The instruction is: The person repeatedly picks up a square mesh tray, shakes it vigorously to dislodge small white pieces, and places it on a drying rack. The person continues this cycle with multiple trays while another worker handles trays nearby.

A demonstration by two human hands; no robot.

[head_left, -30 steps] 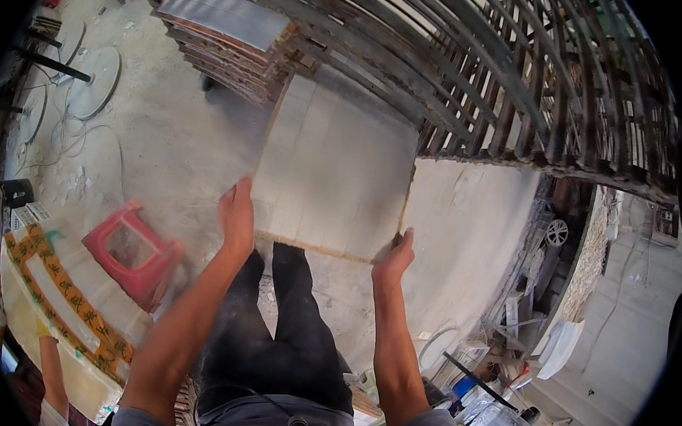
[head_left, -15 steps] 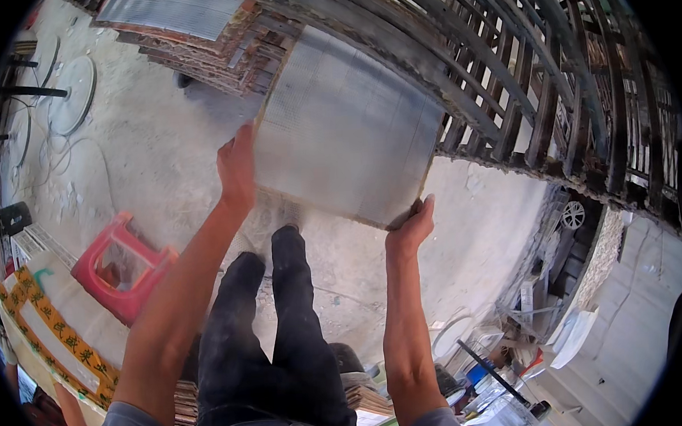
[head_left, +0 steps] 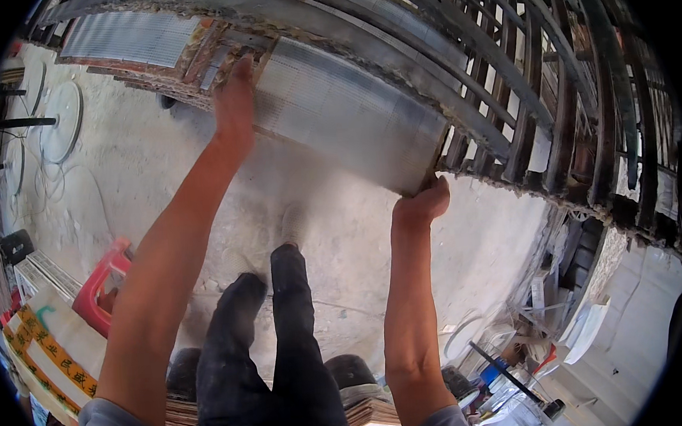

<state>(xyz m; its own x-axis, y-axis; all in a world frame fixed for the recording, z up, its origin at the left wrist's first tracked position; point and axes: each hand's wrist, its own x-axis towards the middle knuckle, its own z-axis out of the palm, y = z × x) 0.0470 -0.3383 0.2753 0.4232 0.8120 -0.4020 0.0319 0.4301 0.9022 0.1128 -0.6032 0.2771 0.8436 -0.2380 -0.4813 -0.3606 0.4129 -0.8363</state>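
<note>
A flat grey panel [head_left: 334, 96] with a fine grid surface and a thin brownish edge is held out in front of me. My left hand [head_left: 235, 106] is closed on its left edge. Around its near right corner my right hand [head_left: 424, 198] is closed, fingers partly hidden under it. The panel's far part passes beneath the crusted rail of a metal slatted rack [head_left: 568, 152], and grey gridded surface shows between the bars. Beside my left hand lies a stack of similar panels [head_left: 131, 38] with rough brown edges.
A red plastic stool [head_left: 105, 286] stands at left, near a surface with yellow printed tape [head_left: 69, 362]. Round white discs on black rods [head_left: 62, 121] stand farther left. Stacked thin boards [head_left: 366, 413] lie close to my legs. Clutter fills the lower right.
Both hands have pushed the panel away from me, so its far part now lies under the rack's rail. My view has shifted, and the stack sits further left.
</note>
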